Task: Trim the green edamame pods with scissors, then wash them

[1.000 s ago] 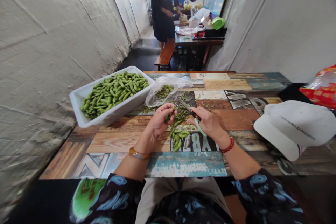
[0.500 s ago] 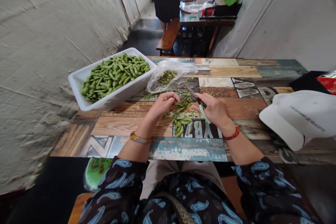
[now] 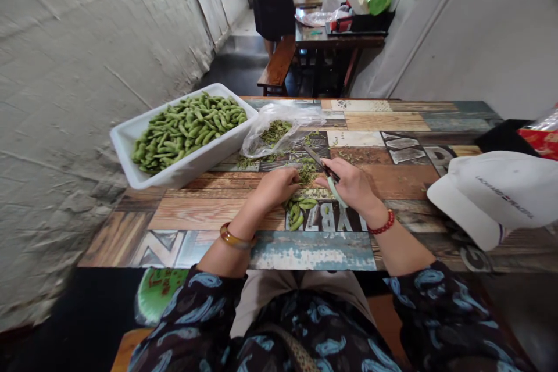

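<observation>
My right hand (image 3: pixel 352 185) is closed round a pair of scissors (image 3: pixel 314 156) with pale green handles, its dark blades pointing away to the upper left. To the left of it, my left hand (image 3: pixel 278 187) is low over the table, fingers curled down beside a heap of green trimmings (image 3: pixel 308 173); what they hold is hidden. A few green soybean pods (image 3: pixel 297 222) lie just in front of that heap, close to my left fingertips. Beyond my hands, a clear plastic bag (image 3: pixel 288 138) lies open with more trimmings inside.
A white tub (image 3: pixel 204 158) full of green pods stands at the left, near the wall. On the right lies a white cap (image 3: pixel 505 192). Past the patterned table (image 3: pixel 314 250) are a wooden bench (image 3: pixel 278 65), a standing person (image 3: pixel 274 3) and a second, cluttered table (image 3: pixel 344 40).
My left hand has moved slightly down and turned its fingers toward the table by the pods. My right hand keeps the scissors in nearly the same place. The whole view has shifted a little.
</observation>
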### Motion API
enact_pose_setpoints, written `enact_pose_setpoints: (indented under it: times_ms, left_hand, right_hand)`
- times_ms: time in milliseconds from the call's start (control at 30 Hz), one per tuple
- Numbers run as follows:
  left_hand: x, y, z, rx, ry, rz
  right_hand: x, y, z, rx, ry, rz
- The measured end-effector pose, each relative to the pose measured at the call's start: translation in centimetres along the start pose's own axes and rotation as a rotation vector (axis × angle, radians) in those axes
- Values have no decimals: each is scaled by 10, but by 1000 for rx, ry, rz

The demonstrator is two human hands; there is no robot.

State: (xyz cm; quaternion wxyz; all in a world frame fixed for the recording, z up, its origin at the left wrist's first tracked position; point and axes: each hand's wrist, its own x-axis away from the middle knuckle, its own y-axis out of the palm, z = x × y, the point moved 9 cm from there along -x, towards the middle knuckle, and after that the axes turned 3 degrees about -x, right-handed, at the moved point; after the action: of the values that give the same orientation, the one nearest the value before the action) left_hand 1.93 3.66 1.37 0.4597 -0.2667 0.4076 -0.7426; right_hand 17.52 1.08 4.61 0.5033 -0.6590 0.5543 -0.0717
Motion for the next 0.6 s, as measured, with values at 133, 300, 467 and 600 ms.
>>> enact_pose_setpoints:
  times_ms: [133,300,467,600]
  left_hand:
    - [-1,-14,2,345,27,89]
    - [3,-21,-3,825,-80,123]
    - [4,-7,-2,1056,-145,36]
    - [4,-8,-7,991,-179,84]
  right_hand:
    - [0,-2,0,-17,-21,19]
    - [-1,-2,-2,-73,-31,21]
    - [-1,1,-3,-75,-17,0]
    - [-1,3,1,-72,10,-12]
